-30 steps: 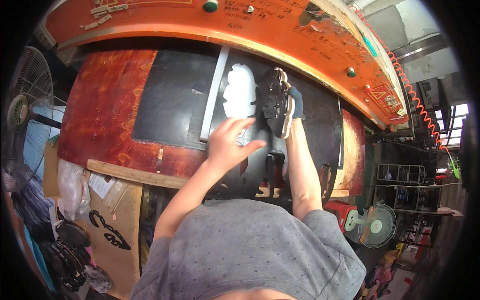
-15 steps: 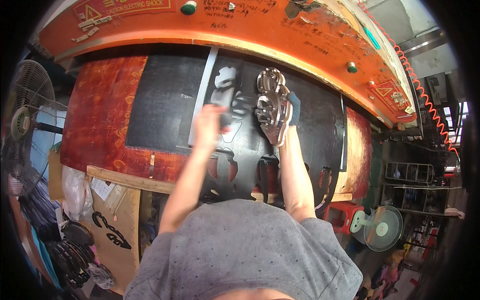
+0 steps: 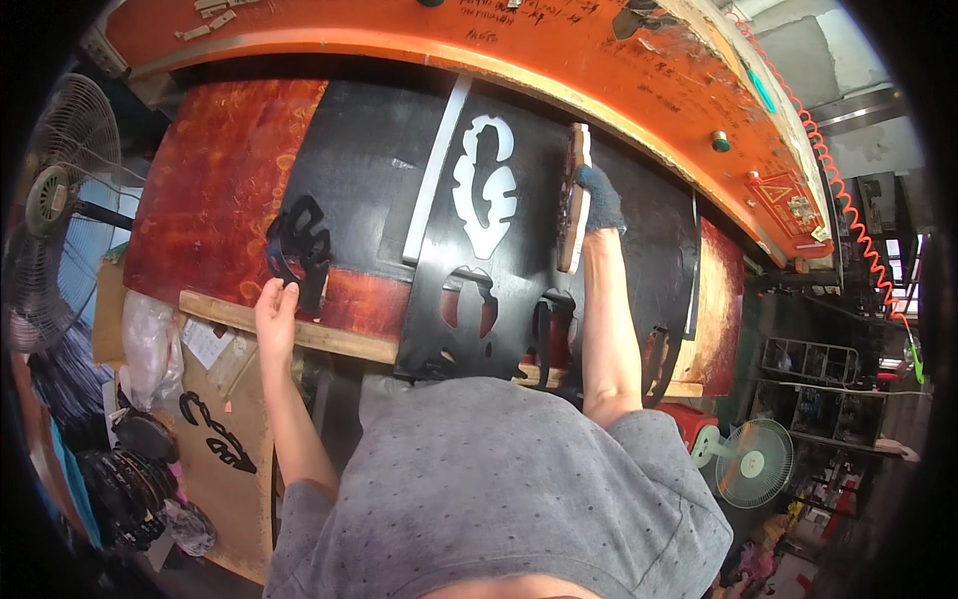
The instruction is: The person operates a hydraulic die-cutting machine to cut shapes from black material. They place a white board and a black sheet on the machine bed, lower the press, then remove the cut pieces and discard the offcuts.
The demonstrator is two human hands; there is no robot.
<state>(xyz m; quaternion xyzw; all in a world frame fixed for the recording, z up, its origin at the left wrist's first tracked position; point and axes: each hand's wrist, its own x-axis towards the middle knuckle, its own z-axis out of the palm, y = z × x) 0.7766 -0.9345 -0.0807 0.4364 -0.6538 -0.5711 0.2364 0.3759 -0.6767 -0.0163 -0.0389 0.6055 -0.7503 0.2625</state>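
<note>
My bare left hand pinches the lower end of a black cut-out piece with curved openings, at the front left of the table. In a dark knit glove, my right hand grips a metal cutting die, tilted up so that its narrow edge faces me. Beneath the die lies a black rubber-like sheet. A cut-out hole in that sheet, left of the die, shows a pale surface through it. Nearer me, more holes leave thin strips hanging at the sheet's front edge.
An orange machine beam spans the back of the reddish board. Wooden edging runs along the front. Fans stand at the left and lower right. Another cut piece lies on a cardboard panel.
My left hand has moved left and nearer me, carrying the black cut-out piece off the sheet. The die in my right hand has turned from face-on to edge-on and shifted slightly right.
</note>
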